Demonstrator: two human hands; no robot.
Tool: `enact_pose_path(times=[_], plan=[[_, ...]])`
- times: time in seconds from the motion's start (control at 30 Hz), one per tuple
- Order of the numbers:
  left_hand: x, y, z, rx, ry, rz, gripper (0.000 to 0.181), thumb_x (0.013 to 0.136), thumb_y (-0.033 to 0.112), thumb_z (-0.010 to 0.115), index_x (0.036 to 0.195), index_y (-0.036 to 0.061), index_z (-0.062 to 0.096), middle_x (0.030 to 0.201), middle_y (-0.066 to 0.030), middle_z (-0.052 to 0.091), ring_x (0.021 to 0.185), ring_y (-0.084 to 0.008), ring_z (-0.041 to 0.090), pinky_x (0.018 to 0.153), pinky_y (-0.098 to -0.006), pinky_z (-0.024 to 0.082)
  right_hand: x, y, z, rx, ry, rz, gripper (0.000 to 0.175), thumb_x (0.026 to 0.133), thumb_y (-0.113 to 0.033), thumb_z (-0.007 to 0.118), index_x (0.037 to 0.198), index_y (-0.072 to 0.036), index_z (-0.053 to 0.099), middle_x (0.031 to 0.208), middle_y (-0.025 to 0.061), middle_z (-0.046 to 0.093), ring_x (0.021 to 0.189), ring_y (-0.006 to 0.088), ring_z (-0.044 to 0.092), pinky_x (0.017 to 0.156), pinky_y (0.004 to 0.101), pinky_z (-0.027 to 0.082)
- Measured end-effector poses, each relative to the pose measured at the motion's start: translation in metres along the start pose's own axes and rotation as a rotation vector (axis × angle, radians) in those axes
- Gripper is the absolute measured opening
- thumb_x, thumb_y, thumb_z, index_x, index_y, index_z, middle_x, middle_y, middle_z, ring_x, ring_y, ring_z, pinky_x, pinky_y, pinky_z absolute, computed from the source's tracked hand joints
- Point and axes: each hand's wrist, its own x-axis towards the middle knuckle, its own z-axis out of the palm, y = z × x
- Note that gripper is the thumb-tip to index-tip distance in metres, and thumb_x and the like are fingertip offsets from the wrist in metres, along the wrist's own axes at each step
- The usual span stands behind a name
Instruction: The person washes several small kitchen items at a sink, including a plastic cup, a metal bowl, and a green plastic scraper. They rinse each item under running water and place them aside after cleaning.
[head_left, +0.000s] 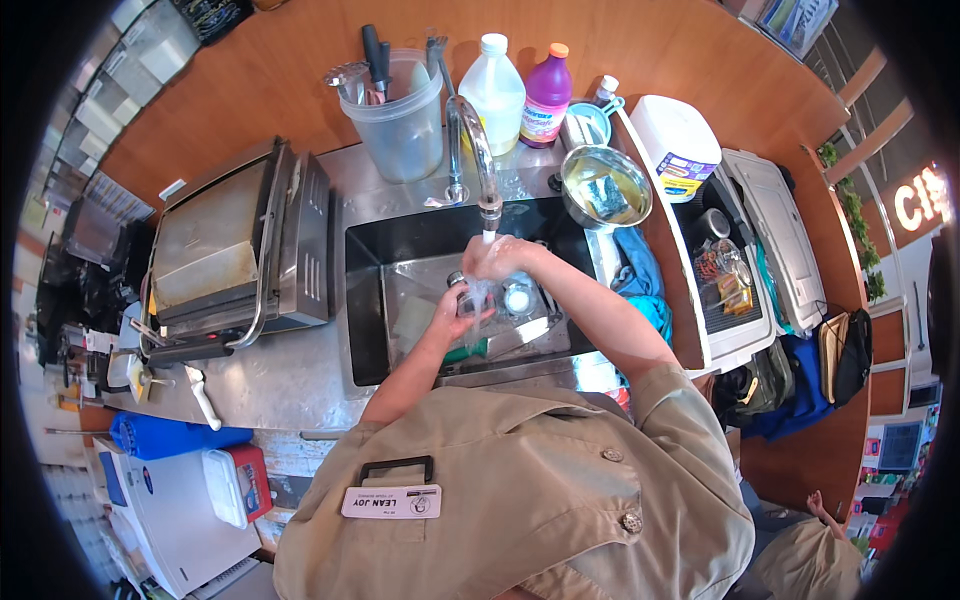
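Note:
My left hand (454, 313) is low in the sink basin (365, 300), its fingers around a small clear container (474, 301), blurred by falling water. Right under the spout of the chrome faucet (480, 142), my right hand (495, 256) is bent at the wrist with its fingers curled. Water runs over it and down onto the left hand. Whether the right hand holds anything is hidden. Beside the hands, a clear vessel (519, 296) sits in the basin. A green object (466, 350) lies below the left hand, partly covered by splashing water.
Behind the sink stand a utensil bucket (394, 142), a white jug (491, 97) and a purple bottle (546, 101). A metal bowl with a sponge (606, 191) rests at the basin's right corner. Left is a press grill (217, 232); a white-handled knife (202, 397) lies near the counter edge.

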Motion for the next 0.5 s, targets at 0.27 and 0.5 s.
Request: enact_pose_path(times=[0.27,0.5], plan=[[-0.012,0.0,0.008,0.475,-0.018,0.133,0.043,0.075,0.0,0.055,0.115,0.0082,0.04,0.099,-0.0105,0.053,0.087,-0.0216,0.059,0.079,-0.042,0.05,0.02,0.019,0.016,-0.015,0.088,-0.096,0.036,0.066,-0.007,0.06,0.101,-0.008,0.064,0.089,0.014,0.065,0.085,0.0258,0.062,0.074,0.0322,0.049],[-0.032,0.024,-0.009,0.836,-0.258,0.086,0.057,0.07,-0.005,0.062,0.12,0.0073,0.038,0.087,-0.0057,0.058,0.082,-0.0157,0.06,0.072,-0.0297,0.051,0.013,0.02,0.037,0.176,-0.141,-0.275,0.045,0.067,0.004,0.062,0.111,-0.009,0.06,0.101,0.0132,0.063,0.09,0.0239,0.061,0.078,0.0314,0.046]])
